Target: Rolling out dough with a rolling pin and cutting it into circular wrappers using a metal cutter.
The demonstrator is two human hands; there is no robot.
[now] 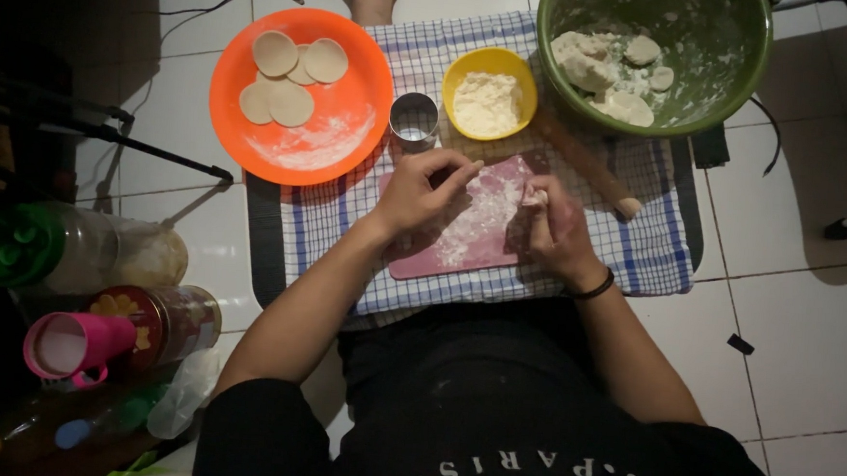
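The right hand (555, 226) is closed around a small piece of dough (536, 197), which shows white between the fingers at the top of the hand. It is over the right edge of the pink board (461, 259). A dark band (596, 288) is on this wrist. The left hand (424, 192) is over the left part of the same board, with the fingers bent and loose and the fingertips pointing to the right hand; I cannot tell if it holds something. The two hands are near but not touching. Between them the board is covered with white flour.

The board lies on a blue and white checked cloth (654, 255) on the tiled floor (806, 316). Just beyond the left hand stands a round metal cutter (413, 122), near the far edge of the cloth. Beside it is a yellow bowl (490, 92) with flour. A wooden rolling pin (587, 164) lies tilted beyond the right hand. At the far right corner of the cloth, a green bowl (653, 55) holds lumps of dough. At the far left corner, an orange plate (300, 96) carries flat round dough discs (290, 76). On the floor well to the left lie some jars and a pink cup (75, 345).
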